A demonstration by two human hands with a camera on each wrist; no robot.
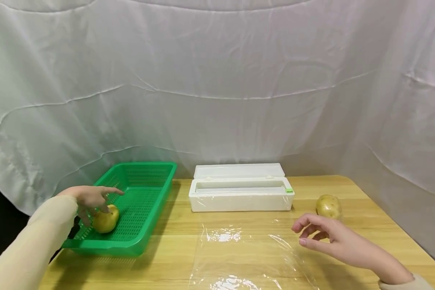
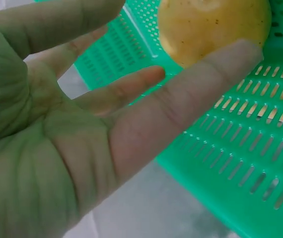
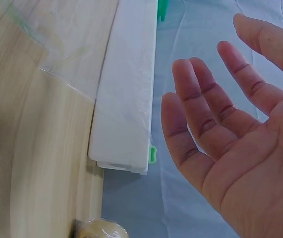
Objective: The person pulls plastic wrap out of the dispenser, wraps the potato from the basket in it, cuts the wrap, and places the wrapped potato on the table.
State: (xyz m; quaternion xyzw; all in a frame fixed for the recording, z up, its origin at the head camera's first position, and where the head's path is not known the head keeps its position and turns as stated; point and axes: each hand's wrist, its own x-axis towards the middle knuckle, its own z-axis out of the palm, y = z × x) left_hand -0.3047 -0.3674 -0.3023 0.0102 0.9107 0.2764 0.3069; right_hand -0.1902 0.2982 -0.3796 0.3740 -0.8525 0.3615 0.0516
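Observation:
My left hand (image 1: pixel 88 199) reaches over the near left side of a green plastic basket (image 1: pixel 137 246), fingers spread. A yellow potato (image 1: pixel 106 221) lies in the basket right below these fingers. In the left wrist view the fingers are nearly straight, and one overlaps the lower edge of the potato (image 2: pixel 213 25). Over the table's right part hovers my right hand (image 1: pixel 333 239), its fingers loosely bent with nothing between them. Left of it, a sheet of clear cling film (image 1: pixel 235 253) spreads across the wood. Just behind the hand sits a second potato (image 1: pixel 328 206), glossy on its surface.
At the back middle stands a white cling film box (image 1: pixel 241 203), lid (image 1: pixel 239 171) raised, with a green slider (image 1: pixel 288 190) at its right end. The film runs forward from it. A grey curtain (image 1: pixel 217 80) hangs behind the wooden table (image 1: pixel 174 241).

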